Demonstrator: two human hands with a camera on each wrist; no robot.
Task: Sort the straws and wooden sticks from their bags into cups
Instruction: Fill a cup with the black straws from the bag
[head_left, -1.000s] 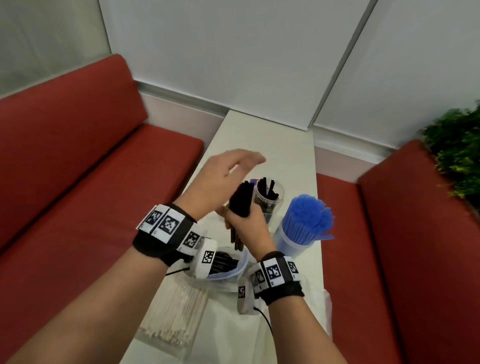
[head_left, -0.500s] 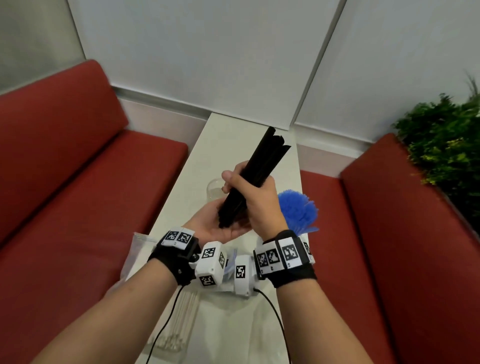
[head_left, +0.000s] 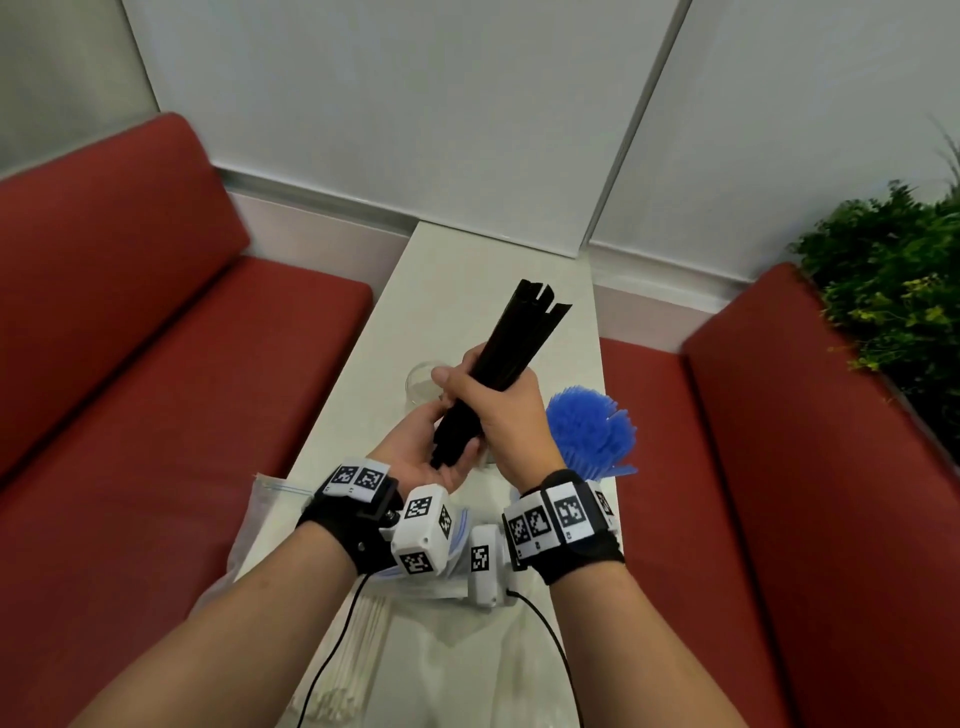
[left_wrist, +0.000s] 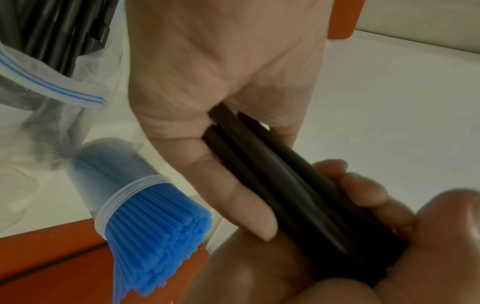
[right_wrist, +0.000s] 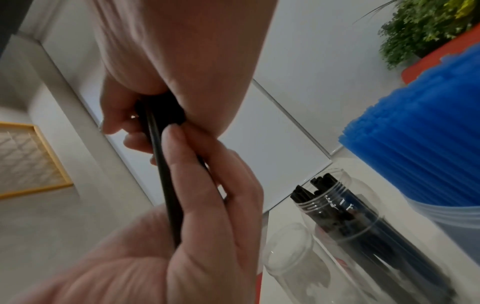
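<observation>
My right hand (head_left: 501, 410) grips a bundle of black straws (head_left: 524, 332) around its middle and holds it tilted, top end pointing away and right, above the white table (head_left: 467, 270). My left hand (head_left: 415, 457) lies palm up under the bundle's lower end, its fairly straight fingers (right_wrist: 207, 185) resting along the straws (left_wrist: 285, 185). A clear cup (right_wrist: 345, 218) with a few black straws stands on the table; an empty clear cup (head_left: 421, 384) stands beside it. A cup packed with blue straws (head_left: 589, 431) stands right of my hands.
A zip bag (left_wrist: 52, 51) still holding black straws lies near my left wrist. A bag of white sticks (head_left: 353, 649) lies at the table's near end. Red benches (head_left: 156, 364) flank the narrow table, and a green plant (head_left: 893, 291) stands at the right.
My right hand has lifted the black bundle up from beside the cup and tilted it. My left hand has dropped from above the bundle to beneath its lower end.
</observation>
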